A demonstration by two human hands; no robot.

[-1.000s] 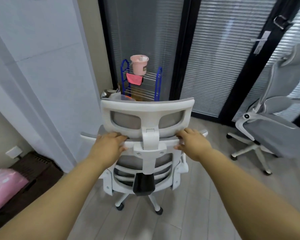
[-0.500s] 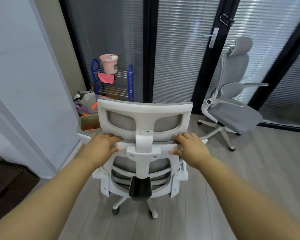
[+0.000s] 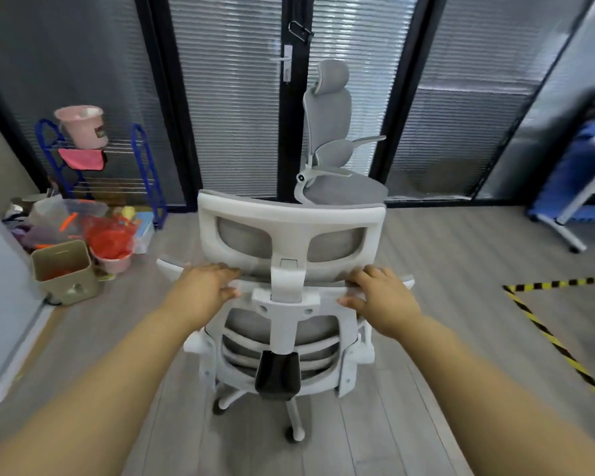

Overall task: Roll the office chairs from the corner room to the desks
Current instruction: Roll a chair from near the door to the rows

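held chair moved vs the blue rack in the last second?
Yes. The held chair has swung right, away from the blue rack; the rack, directly behind it earlier, now stands well off to its left. Both hands still grip its back.

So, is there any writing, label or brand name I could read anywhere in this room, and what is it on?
No text here can be read.
Pink bucket on the blue rack: a dark label, too blurred to read.
Held office chair and second chair: no visible brand.
Yellow-black floor tape: stripes only, no words.
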